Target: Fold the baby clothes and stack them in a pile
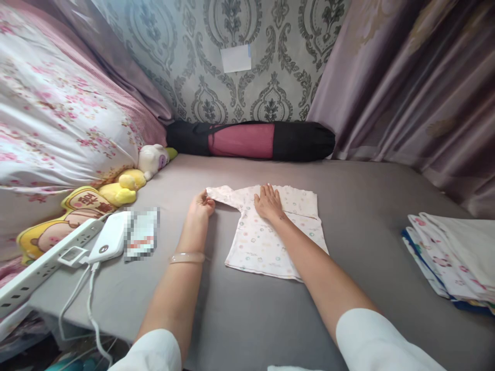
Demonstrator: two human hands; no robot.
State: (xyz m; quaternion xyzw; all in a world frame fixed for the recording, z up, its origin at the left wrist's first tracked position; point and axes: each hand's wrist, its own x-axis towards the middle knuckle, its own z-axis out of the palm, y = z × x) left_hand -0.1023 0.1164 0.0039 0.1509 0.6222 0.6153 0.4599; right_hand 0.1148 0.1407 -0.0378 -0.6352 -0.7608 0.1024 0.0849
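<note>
A small white baby shirt (255, 247) with a pale print lies spread on the grey sheet in front of me. Its left sleeve (224, 196) sticks out sideways, and my left hand (201, 205) pinches the cuff end. On the right, the other sleeve (299, 201) lies folded across the upper body of the shirt. My right hand (269, 203) rests flat on the shirt near the collar, fingers together and stretched out, pressing on the cloth.
A folded cloth stack (444, 257) lies at the right. Left are a white power strip (50, 263), a white power bank (110, 237) with cables, a blurred packet (142, 234) and plush toys (119, 190). A black and pink roll bag (247, 140) lies along the wall.
</note>
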